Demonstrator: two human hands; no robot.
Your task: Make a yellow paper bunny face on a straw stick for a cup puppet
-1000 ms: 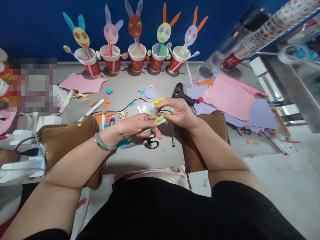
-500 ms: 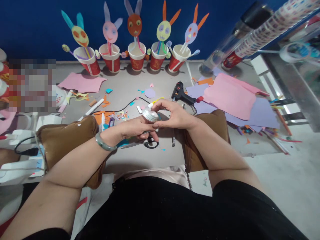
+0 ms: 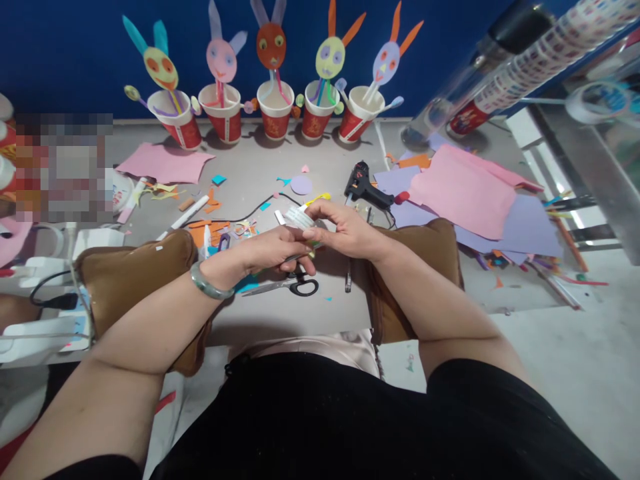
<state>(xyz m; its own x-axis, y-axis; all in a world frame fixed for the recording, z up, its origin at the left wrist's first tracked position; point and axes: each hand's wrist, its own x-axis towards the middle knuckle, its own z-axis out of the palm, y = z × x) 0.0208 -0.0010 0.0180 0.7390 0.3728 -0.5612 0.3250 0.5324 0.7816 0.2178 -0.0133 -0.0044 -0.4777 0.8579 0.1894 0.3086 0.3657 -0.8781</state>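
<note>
Hovering over a smooth grey tabletop (image 3: pixel 285 320), the right hand (image 3: pixel 345 230) clasps a glossy, ring-shaped tape roll (image 3: pixel 299 217) between bent thumb and fingers; just beside it, the left hand (image 3: pixel 273 251) curls closely around a slim strip (image 3: pixel 313 253). A second ago the strip's flat yellow-green face lay in plain view; now only a sliver shows. More of the scissors (image 3: pixel 289 285), steel-bladed with black looped handles, is visible below. Red paper cups (image 3: pixel 276 125) bearing flat, oval rabbit heads (image 3: pixel 271 45) line the blue wall (image 3: pixel 75 53).

Head camera looks forward, down over the table (image 3: pixel 285 320).
</note>
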